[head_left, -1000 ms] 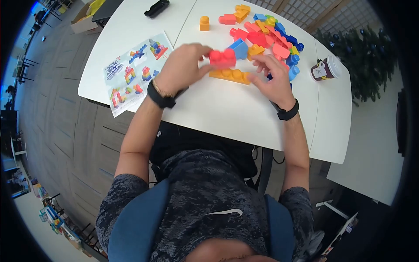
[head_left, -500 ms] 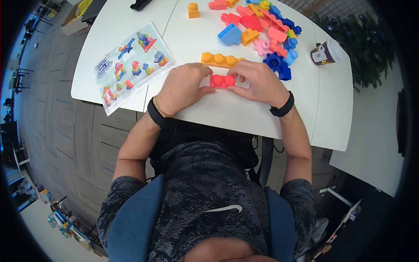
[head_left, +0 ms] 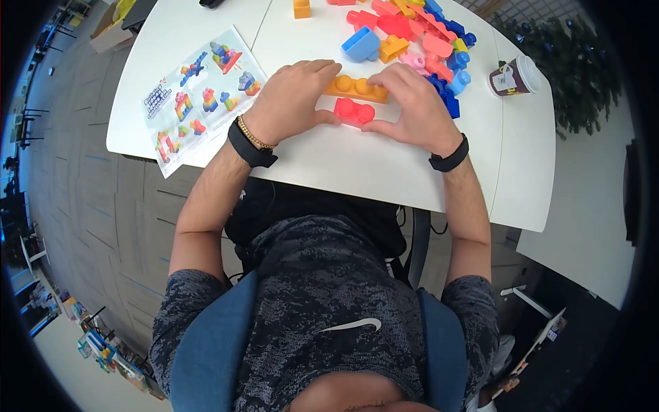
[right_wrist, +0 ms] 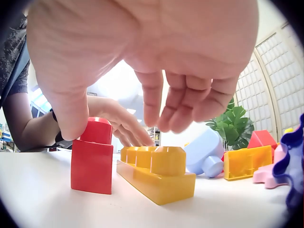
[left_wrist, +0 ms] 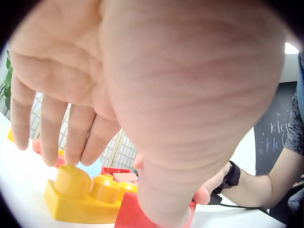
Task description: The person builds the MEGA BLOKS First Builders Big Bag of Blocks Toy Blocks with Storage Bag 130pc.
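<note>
I record the red brick (head_left: 353,112) at upper centre of frame, now nearer the yellow block (head_left: 357,87); left hand (head_left: 294,103) and right hand (head_left: 420,110) unclenched, fingers extended, thumbs touching the red brick: alignment in hand, I judge

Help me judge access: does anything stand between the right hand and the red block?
Nothing visible: the right hand has its thumb apparently against the red block; the long yellow block stands alongside, not between.
</note>
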Motion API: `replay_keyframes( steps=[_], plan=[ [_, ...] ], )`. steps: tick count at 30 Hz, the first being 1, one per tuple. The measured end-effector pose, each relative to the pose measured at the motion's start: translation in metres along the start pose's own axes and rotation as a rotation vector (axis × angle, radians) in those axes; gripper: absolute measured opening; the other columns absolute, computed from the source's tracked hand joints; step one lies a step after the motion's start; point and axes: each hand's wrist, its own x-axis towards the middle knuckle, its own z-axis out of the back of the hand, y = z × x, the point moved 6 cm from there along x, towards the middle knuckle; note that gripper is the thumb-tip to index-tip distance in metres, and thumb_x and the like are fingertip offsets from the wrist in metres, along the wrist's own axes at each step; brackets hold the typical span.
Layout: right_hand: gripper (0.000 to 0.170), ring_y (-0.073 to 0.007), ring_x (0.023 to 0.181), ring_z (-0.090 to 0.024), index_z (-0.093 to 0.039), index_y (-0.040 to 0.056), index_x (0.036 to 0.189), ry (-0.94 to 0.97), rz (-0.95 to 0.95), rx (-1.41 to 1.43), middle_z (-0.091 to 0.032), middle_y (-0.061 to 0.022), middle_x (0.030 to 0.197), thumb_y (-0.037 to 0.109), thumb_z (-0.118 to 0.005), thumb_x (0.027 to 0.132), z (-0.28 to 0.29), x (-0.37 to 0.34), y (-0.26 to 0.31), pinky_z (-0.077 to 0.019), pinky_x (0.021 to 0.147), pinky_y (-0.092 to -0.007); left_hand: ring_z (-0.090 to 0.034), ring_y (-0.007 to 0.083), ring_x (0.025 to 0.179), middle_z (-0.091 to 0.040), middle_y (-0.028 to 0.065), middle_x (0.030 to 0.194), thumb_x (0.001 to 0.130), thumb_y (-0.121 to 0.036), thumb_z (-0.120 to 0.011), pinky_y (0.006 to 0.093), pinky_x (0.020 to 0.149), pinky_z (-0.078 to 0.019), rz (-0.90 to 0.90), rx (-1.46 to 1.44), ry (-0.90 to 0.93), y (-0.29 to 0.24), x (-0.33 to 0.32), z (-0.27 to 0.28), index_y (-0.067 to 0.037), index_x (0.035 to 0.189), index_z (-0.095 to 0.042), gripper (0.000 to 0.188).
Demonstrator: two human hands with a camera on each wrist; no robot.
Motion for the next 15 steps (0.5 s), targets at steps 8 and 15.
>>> replay_keyframes(
  steps=[8,15],
  plan=[
    [0.077,-0.037,0.115,-0.064,-0.062,-0.0003,0.136,-0.008,-0.007,-0.075,-0.068,-0.0194,0.123,0.038,-0.092,0.077,-0.009,-0.003,-0.01,-0.0516,0.1,-0.0447,-0.068,0.0354,0.119,-0.071,0.0181,0.131,0.075,-0.025,-0.092,0.0414,0.101,-0.0557,-0.003,-0.011,0.052,0.004,0.006,-0.005,-0.001,0.134,-0.065,0.069],
    [0.07,-0.0363,0.116,-0.064,-0.06,-0.0006,0.137,0.027,-0.092,0.023,-0.069,-0.02,0.122,0.033,-0.089,0.082,-0.015,-0.002,-0.02,-0.0519,0.1,-0.0437,-0.071,0.0354,0.109,-0.075,0.0163,0.119,0.078,-0.023,-0.089,0.0425,0.092,-0.058,0.047,-0.025,0.08,0.006,0.01,-0.011,-0.001,0.124,-0.07,0.054]
  ],
)
